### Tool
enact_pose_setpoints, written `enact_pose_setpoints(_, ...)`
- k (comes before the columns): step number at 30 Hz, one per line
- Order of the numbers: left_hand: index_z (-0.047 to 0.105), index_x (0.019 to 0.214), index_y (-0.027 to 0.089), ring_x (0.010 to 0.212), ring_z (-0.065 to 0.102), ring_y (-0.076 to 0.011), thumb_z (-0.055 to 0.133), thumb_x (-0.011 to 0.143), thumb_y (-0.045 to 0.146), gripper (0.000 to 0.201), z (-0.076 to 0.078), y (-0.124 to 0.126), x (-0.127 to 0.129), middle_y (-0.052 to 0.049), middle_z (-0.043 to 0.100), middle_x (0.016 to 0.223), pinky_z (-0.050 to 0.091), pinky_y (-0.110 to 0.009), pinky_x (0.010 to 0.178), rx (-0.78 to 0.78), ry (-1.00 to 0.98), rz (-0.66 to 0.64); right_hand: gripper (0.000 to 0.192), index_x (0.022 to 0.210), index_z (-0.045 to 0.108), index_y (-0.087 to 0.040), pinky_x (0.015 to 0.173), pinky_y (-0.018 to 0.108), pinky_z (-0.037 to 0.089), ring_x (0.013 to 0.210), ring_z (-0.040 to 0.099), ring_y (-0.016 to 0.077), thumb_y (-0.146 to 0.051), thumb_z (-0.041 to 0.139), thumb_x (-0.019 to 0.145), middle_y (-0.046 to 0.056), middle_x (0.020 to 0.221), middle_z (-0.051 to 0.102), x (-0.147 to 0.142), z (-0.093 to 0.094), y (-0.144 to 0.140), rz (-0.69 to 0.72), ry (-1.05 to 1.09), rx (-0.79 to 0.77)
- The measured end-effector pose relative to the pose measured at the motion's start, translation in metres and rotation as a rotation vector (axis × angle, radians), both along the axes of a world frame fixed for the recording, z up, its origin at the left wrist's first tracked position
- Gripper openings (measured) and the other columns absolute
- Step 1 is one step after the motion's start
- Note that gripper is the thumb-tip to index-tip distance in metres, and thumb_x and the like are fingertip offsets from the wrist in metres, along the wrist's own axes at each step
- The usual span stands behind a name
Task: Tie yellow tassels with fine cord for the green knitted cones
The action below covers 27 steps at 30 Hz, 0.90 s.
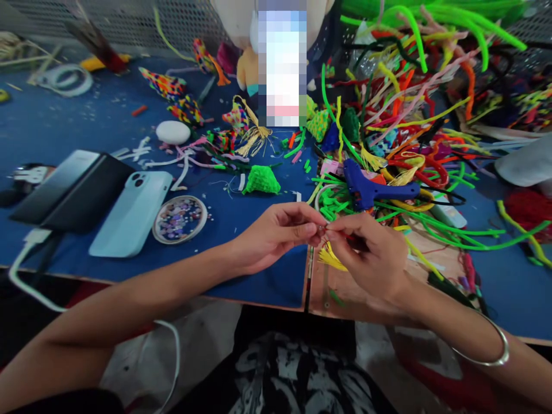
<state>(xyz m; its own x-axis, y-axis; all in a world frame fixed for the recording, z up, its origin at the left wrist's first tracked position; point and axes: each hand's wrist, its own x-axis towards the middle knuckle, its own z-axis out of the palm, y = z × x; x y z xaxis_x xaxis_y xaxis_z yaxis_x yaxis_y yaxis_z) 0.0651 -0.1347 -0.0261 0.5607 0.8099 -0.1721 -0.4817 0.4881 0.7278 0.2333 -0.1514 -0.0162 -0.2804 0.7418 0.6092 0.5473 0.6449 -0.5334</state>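
My left hand (276,233) and my right hand (371,256) meet above the front edge of the blue table (86,121). Their fingertips pinch one tiny bead-like piece (321,230) between them. A yellow tassel (331,257) hangs from under my right hand, which also seems to hold something red. A silver bangle (495,348) sits on my right wrist. A blue glue gun (373,190) lies just beyond my right hand. A green woven triangle (261,180) lies beyond my left hand.
Several pipe cleaners (414,92) are heaped at the right. A round dish of beads (180,219), a pale blue phone (131,214) and a black phone (71,190) lie at the left. Colourful woven shapes (185,106) are scattered at the back.
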Motion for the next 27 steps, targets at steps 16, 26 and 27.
enact_pose_setpoints(16,0.068,0.073,0.011,0.063,0.065,-0.0062,0.078,0.067,0.015,0.012,0.0030,-0.0020,0.0001,0.000,0.068,0.069,0.052,-0.014,0.064,0.015,0.014,0.019,0.013,0.079,0.056,-0.021,0.040,0.018,0.034,0.041,0.049,0.0041,-0.009,0.054,0.078,-0.006,0.062,0.067,0.0047,0.0026,-0.0043,0.037,-0.122,0.051)
enact_pose_setpoints(26,0.070,0.072,0.013,0.063,0.064,-0.0066,0.079,0.066,0.016,0.011,0.0017,-0.0033,0.0003,0.000,0.068,0.068,0.051,-0.015,0.064,0.048,0.042,0.043,0.014,0.079,0.055,-0.023,0.040,0.020,0.034,0.042,0.050,0.0048,-0.009,0.054,0.077,-0.007,0.059,0.065,0.0045,0.0055,-0.0050,0.025,-0.177,0.083)
enact_pose_setpoints(27,0.070,0.072,0.014,0.064,0.064,-0.0068,0.079,0.066,0.016,0.011,0.0012,-0.0034,0.0004,0.000,0.068,0.069,0.051,-0.015,0.064,0.055,0.048,0.047,0.014,0.079,0.054,-0.023,0.040,0.020,0.034,0.042,0.050,0.0048,-0.009,0.054,0.076,-0.007,0.059,0.064,0.0043,0.0050,-0.0050,0.021,-0.180,0.093)
